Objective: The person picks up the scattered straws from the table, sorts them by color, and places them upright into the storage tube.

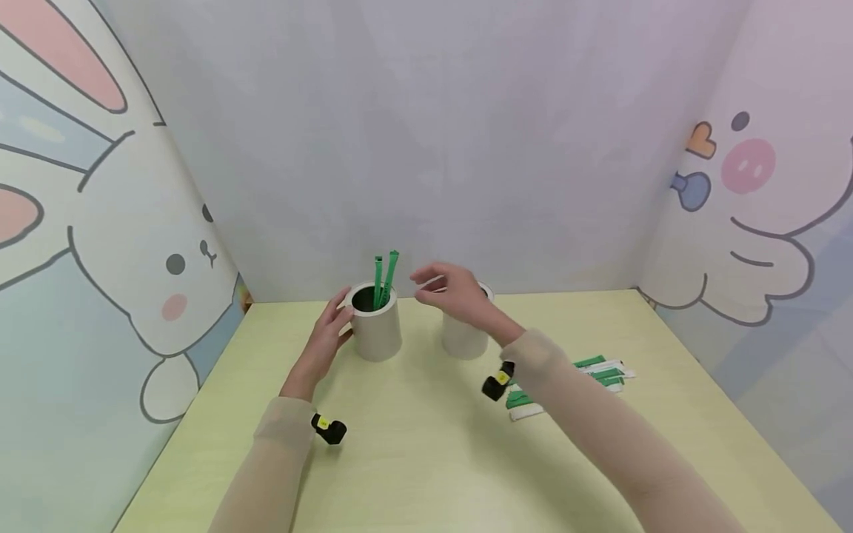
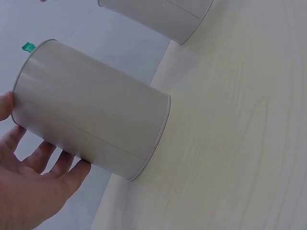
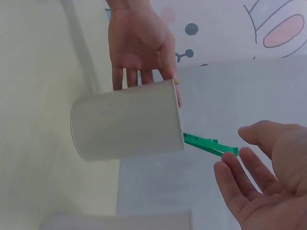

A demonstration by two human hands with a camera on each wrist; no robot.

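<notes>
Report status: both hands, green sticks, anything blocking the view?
Left hand holds left cup. Right hand empty, raised. Two green sticks stand in left cup. Head view: right sleeve partly hides stick pile.

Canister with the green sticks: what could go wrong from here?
1. The right hand is close to the green sticks and might knock them.
2. The left hand holds the canister at one side, so a tug could tip it.
3. The right sleeve passes over the loose sticks; lowering could scatter them.

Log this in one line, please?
left hand: holds left cup; right hand: empty; green sticks: two in left cup, more on table
</notes>
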